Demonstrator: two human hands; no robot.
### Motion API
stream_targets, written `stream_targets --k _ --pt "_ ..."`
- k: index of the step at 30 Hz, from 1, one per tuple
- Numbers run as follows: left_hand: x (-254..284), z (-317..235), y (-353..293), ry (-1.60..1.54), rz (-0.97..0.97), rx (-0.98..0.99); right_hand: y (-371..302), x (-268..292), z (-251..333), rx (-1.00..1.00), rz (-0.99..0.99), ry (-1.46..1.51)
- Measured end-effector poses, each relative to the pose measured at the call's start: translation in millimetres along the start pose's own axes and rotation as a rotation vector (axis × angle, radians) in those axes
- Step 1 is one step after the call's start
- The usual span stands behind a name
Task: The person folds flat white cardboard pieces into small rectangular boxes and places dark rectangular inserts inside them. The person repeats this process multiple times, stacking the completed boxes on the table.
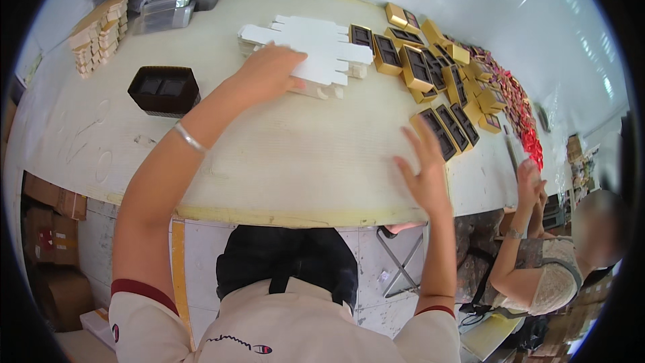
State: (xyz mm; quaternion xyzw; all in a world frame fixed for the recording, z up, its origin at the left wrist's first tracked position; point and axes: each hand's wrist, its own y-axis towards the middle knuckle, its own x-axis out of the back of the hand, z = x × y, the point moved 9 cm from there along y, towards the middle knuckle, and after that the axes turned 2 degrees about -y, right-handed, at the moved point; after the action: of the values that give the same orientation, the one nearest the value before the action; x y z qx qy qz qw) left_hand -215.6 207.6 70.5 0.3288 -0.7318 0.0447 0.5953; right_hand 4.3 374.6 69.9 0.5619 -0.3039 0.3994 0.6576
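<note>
My left hand (272,70) reaches onto a stack of flat white carton blanks (319,44), its thumb and fingers apart at the stack's near left edge. It touches the stack; whether it pinches a sheet does not show. My right hand (427,171) is open, with fingers spread and slightly blurred, and holds nothing. Just beyond it stand gold boxes with black inner trays (451,128), side by side; the fingertips overlap the nearest one in the picture. A black plastic tray pack (163,91) rests left of my left forearm.
Many more gold boxes (418,69) crowd the table's right side, with a heap of red and purple small pieces (514,97) beyond. Stacked pale cardboard pieces (101,33) and clear plastic packs (164,15) lie far left. A co-worker (537,255) works at the right, hands (529,185) raised.
</note>
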Motion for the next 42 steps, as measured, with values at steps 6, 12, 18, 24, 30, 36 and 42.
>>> stream_targets --k 6,12,18,24,30,36,42 --pt "-9 5 13 0.001 0.071 -0.179 -1 -44 23 0.062 0.022 0.143" --pt "-4 -16 18 0.276 0.049 -0.210 -9 -47 13 0.008 0.035 0.210" --pt "18 4 16 0.096 -0.228 -0.170 -4 -39 17 0.025 -0.015 0.245" --pt "5 45 20 -0.507 0.040 0.202 -5 -41 16 0.024 -0.010 0.257" --pt "4 18 8 -0.105 -0.013 0.038 -10 -45 11 0.010 0.004 0.244" --pt "10 18 23 -0.145 0.217 -0.056 -9 -48 10 0.005 0.024 0.264" --pt "66 -25 4 0.216 -0.466 -0.212 -6 -39 7 -0.060 -0.052 0.330"
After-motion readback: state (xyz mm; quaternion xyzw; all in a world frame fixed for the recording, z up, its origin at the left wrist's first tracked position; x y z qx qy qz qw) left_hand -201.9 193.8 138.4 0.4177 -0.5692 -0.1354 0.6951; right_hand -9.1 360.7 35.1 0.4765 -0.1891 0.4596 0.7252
